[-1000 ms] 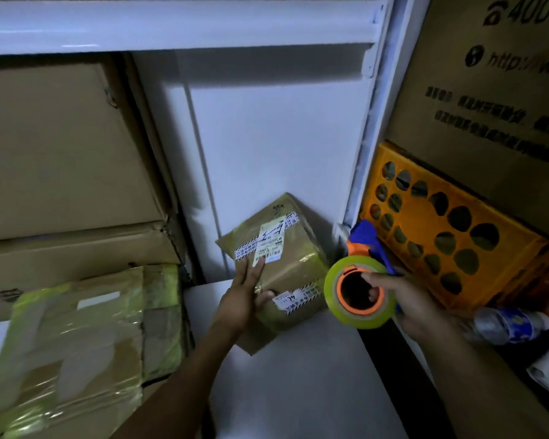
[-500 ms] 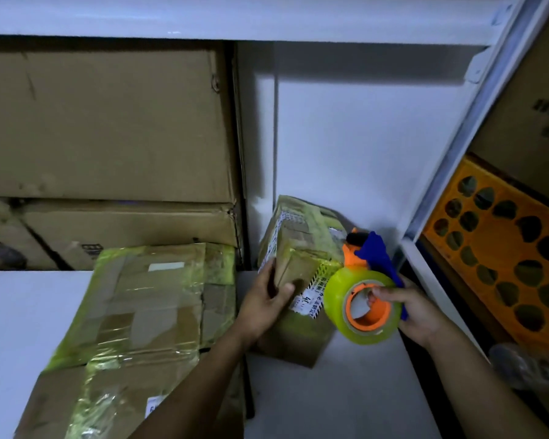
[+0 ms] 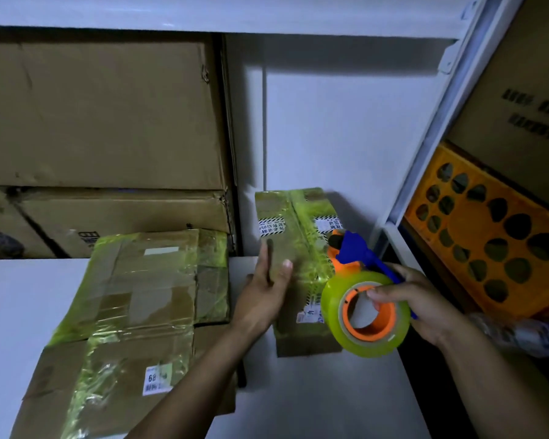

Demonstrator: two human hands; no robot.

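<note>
Tape-wrapped and labelled, the small parcel [image 3: 298, 258] lies on the white shelf [image 3: 314, 400] just right of the picture's centre, with its far end close to the back wall. The left hand [image 3: 267, 289] comes in from 7 o'clock and grips the parcel's left edge: the thumb lies on the top face and the fingers run along the left side. At the parcel's 3 o'clock, the right hand [image 3: 425, 305] is clamped on a tape dispenser [image 3: 355, 248] with a blue frame. The index finger is hooked into the orange core of its yellowish roll [image 3: 358, 345]. The roll overlaps the parcel's near right corner in this view, and I cannot tell whether the two touch.

At 9 o'clock from the small parcel, just beside it, a larger parcel [image 3: 140, 312] lies flat on the shelf, also bound in yellowish tape, with a white label near its front. Behind it, at 10 to 11 o'clock, plain cardboard boxes [image 3: 102, 115] are stacked against the back. A white shelf post [image 3: 425, 153] rises at 1 o'clock. Beyond it, at 3 o'clock, an orange crate [image 3: 501, 242] with round holes leans against a printed carton. Below the crate, by the right wrist, is something blurred that looks like a plastic bottle [image 3: 526, 337].
</note>
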